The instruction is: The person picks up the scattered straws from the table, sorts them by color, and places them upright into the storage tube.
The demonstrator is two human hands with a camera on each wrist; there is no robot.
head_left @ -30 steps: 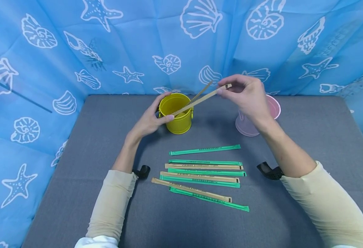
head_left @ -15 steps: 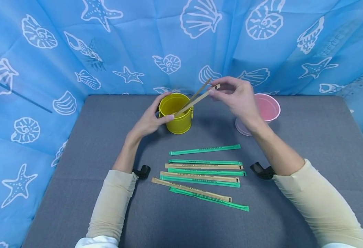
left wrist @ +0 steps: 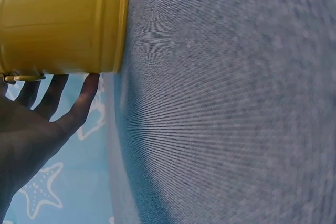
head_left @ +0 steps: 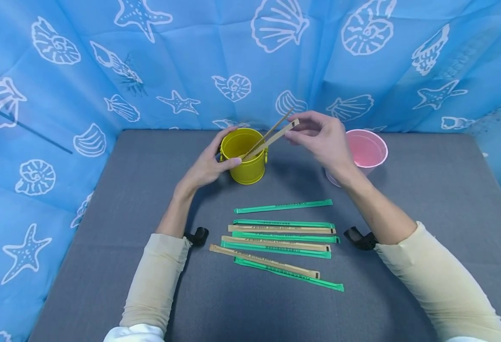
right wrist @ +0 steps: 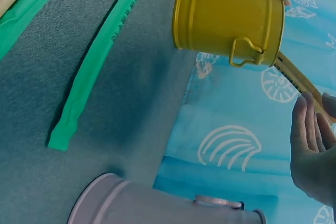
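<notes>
My left hand holds the small yellow metal bucket by its left side, thumb at the rim and fingers round the far side; in the left wrist view several fingers touch its wall. My right hand pinches a straw in a tan paper wrapper near its upper end. This straw slants down to the left, its lower end inside the bucket's mouth. Behind it a second thin tan straw leans in the same bucket. In the right wrist view the straw runs from the rim to my right hand.
A pink bucket stands at the back right, partly behind my right forearm. In front of the buckets lie several green-wrapped straws and tan-wrapped straws on the grey table. A blue shell-print curtain hangs behind.
My right hand has moved left and slightly down, bringing the tan straw further into the yellow bucket. More of the pink bucket shows. The left hand stays on the yellow bucket.
</notes>
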